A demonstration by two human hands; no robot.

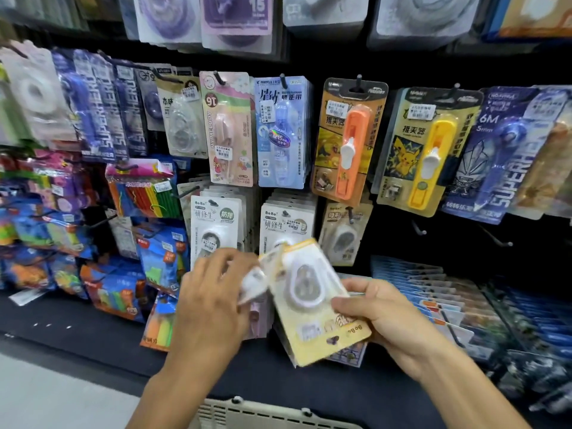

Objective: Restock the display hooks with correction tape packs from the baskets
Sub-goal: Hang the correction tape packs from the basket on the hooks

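My right hand (pixel 376 308) grips a small stack of yellow correction tape packs (pixel 312 305), held upside down and tilted, with its hang-hole end toward me. My left hand (pixel 213 292) pinches a white pack (pixel 255 281) at the stack's left edge. Both hands hover in front of the lower hook row. Behind them hang white BoBo packs (pixel 215 224) and a second white BoBo pack row (pixel 286 224), and a tan pack (pixel 343 233) hangs on a hook to the right. Two bare hooks (pixel 418 229) (pixel 498 238) stick out further right.
A beige basket rim (pixel 263 411) shows at the bottom edge below my wrists. Orange (pixel 349 140) and yellow (pixel 424 153) clip dispensers hang above. Coloured goods crowd the left shelf (pixel 117 289), and flat blue packs (pixel 433 292) lie stacked at the lower right.
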